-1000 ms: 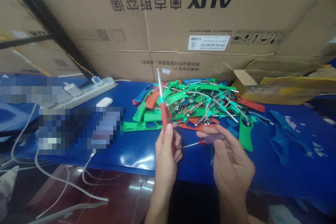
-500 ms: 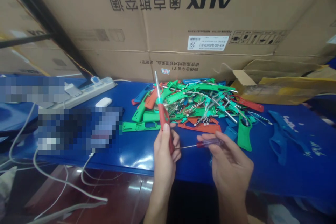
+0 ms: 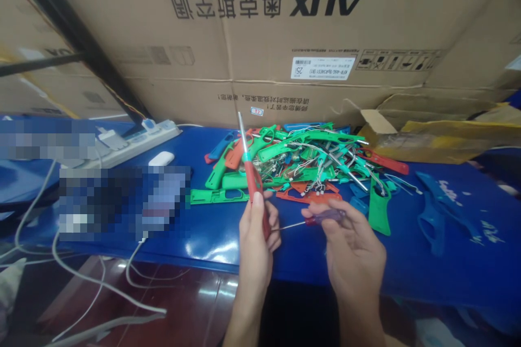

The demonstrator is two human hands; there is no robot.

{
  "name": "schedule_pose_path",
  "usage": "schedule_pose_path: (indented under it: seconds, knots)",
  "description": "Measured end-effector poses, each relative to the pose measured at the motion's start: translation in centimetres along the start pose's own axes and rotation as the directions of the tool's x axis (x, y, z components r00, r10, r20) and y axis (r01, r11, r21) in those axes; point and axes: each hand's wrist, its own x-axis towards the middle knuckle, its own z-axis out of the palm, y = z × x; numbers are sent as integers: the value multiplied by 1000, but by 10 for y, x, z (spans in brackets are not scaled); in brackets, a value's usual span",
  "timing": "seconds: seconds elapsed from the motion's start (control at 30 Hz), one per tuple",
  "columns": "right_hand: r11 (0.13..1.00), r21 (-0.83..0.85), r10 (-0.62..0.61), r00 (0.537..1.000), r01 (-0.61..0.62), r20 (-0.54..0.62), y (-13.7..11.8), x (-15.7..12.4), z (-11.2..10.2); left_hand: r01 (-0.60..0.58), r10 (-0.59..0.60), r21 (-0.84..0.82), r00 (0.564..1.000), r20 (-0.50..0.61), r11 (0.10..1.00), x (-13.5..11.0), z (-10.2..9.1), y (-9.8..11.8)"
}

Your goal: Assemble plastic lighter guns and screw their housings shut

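My left hand (image 3: 256,233) is closed around a red long-nosed gas lighter (image 3: 253,176), its metal tube pointing up and away. My right hand (image 3: 354,255) grips a screwdriver (image 3: 329,217) by its purple see-through handle. The thin shaft runs left to the lighter's handle, where my left fingers partly hide the tip. Beyond both hands lies a heap of green, red and blue lighter shells (image 3: 280,179), mixed with metal tubes and white wires.
Two blue shells (image 3: 433,222) lie at the right of the blue table (image 3: 211,238). An opened carton (image 3: 431,138) and a big cardboard box (image 3: 260,38) stand behind. On the left are a power strip (image 3: 126,143), a white case (image 3: 161,159), blurred-out devices and white cables (image 3: 109,284).
My right hand has shifted slightly left and its fingers have turned on the screwdriver handle. My left hand and the lighter stay nearly still.
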Motion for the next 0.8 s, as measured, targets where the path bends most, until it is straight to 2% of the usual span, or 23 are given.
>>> schedule_pose_path:
  seconds: [0.1,0.33,0.43,0.5,0.6,0.67,0.73,0.8]
  knots:
    - [999,48,-3,1000,3,-14,-1,2,1,15,-16,30,1000,10,999,-1,-2,-1]
    - [1000,-2,-17,999,17,-52,-3,5,5,18,-18,64,1000,-6,998,1,-3,-5]
    - [999,28,-15,992,19,-125,-3,8,9,-5,10,92,998,-55,996,-1,-2,-6]
    - [1000,12,24,981,-22,-191,-3,9,11,-21,29,102,996,-83,995,-3,-1,-6]
    - [986,-122,84,967,-116,-242,-4,8,13,-40,46,96,997,-68,995,-4,0,-5]
    - [963,-243,60,971,-117,-230,-5,6,14,-58,63,89,997,-52,994,-3,1,-4]
    - [913,-407,-25,987,-42,-158,-9,3,14,-68,72,72,996,-53,995,-1,0,-4]
    - [820,-566,-110,994,85,-10,-18,1,11,-70,72,38,995,-66,997,1,-1,-2]
